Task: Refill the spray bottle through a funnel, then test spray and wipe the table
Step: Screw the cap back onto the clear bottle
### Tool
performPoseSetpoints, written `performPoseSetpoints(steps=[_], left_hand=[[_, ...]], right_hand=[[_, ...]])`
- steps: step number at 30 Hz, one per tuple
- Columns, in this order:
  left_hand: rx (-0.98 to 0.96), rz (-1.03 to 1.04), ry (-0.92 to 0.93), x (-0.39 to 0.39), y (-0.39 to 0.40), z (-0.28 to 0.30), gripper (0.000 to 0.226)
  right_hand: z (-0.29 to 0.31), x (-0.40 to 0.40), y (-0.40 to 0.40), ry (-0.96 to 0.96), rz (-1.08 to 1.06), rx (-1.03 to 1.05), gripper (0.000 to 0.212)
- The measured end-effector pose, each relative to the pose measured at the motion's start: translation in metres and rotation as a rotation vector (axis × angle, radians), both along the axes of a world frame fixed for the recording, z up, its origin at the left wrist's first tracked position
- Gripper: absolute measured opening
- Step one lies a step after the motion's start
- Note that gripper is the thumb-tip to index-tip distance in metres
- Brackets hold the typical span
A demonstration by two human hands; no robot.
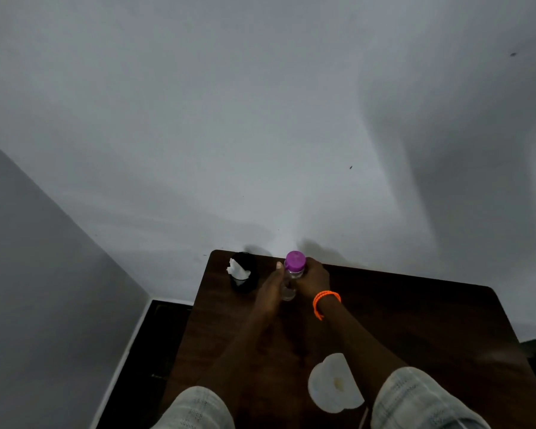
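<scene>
Gripping the clear bottle (pixel 290 281) from both sides, right hand (pixel 313 278) wrapping beneath the purple cap (pixel 295 261), left hand (pixel 273 286) steadying; standing upright at the surface's (pixel 415 320) far edge, probably for uncapping.

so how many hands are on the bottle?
2. The left hand holds the clear bottle on its left side, thumb up near the purple cap; the right hand, orange band at the wrist, grips its right side.
</scene>
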State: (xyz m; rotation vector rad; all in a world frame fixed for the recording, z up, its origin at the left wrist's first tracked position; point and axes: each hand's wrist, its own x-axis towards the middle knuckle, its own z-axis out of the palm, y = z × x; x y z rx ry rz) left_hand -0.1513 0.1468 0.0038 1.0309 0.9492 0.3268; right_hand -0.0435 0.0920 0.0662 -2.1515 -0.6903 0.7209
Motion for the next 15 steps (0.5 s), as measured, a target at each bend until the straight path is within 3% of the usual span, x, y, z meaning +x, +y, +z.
performPoseSetpoints(steps=[8,10,12,14,15], left_hand=[[-0.084,0.066,-0.089,0.001,-0.002,-0.006,0.08],[-0.077,0.141,-0.027,-0.002,-0.006,-0.005,0.078],[-0.1,0.246,0.108,-0.007,-0.012,-0.005,0.097],[-0.171,0.302,0.203,-0.013,-0.021,0.001,0.111],[-0.174,0.277,0.212,-0.017,-0.028,0.013,0.106]], right_hand=[[-0.009,0.003,-0.012,0.025,0.032,-0.038,0.049],[-0.007,0.008,-0.02,0.02,0.038,-0.065,0.06],[-0.001,0.014,-0.03,0.029,0.03,-0.076,0.069],[0.007,0.021,-0.041,0.011,0.033,-0.079,0.067],[0.012,0.024,-0.047,-0.005,0.038,-0.081,0.061]])
